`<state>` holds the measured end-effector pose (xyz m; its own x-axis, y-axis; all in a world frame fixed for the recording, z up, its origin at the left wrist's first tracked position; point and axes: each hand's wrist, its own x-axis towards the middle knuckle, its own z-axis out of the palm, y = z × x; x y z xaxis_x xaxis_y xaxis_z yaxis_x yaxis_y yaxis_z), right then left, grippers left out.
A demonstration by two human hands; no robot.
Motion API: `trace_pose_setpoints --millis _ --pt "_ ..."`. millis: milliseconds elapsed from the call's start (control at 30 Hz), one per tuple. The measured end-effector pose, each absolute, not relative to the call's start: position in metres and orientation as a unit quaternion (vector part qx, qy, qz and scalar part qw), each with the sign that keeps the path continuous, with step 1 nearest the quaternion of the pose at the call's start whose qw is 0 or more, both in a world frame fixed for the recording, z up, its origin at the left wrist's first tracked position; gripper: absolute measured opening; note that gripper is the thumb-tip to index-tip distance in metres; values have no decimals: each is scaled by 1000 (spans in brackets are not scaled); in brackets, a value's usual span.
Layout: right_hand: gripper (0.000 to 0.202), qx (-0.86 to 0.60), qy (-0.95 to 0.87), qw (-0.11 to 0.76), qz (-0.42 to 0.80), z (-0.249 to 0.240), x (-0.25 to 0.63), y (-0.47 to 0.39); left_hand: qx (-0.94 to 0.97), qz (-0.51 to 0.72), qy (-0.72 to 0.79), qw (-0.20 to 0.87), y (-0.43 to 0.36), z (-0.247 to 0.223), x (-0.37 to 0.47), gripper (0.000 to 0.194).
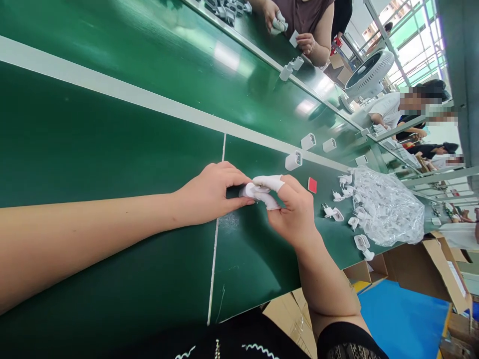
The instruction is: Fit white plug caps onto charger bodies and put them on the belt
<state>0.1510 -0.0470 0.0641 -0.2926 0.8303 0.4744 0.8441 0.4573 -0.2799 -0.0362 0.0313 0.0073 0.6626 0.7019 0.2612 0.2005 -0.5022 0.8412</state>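
Observation:
Over the green bench, my left hand (pixel 213 194) pinches a small white plastic part (pixel 246 190) between thumb and fingertips. From the other side, my right hand (pixel 294 207) closes on the same part, its thumb and forefinger wrapped in white finger covers. Those covered fingers hide much of the part, so its exact kind cannot be made out. Just beyond my right hand stand white charger housings (pixel 294 160) with ports on their end faces. A small red block (pixel 312 185) lies to the right of my right hand.
White plug pieces (pixel 333 213) lie beside a clear plastic bag (pixel 389 207) filled with similar white parts. A raised pale strip (pixel 149 97) crosses the green bench (pixel 112 144). Across it a co-worker's hands (pixel 307 44) hold small parts. Cardboard boxes (pixel 411 264) stand below at right.

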Motion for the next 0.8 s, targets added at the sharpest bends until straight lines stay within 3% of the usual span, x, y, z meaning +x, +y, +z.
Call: trace_pose_setpoints --millis 300,633,800 --pt "32 -551 -797 238 -70 64 146 -49 816 304 269 411 32 4 -36 29" --pt "39 -638 -736 227 -10 63 139 -44 844 341 264 320 28 4 -31 47" --pt "38 -671 -705 229 20 50 134 -47 844 296 319 314 18 9 -29 50"
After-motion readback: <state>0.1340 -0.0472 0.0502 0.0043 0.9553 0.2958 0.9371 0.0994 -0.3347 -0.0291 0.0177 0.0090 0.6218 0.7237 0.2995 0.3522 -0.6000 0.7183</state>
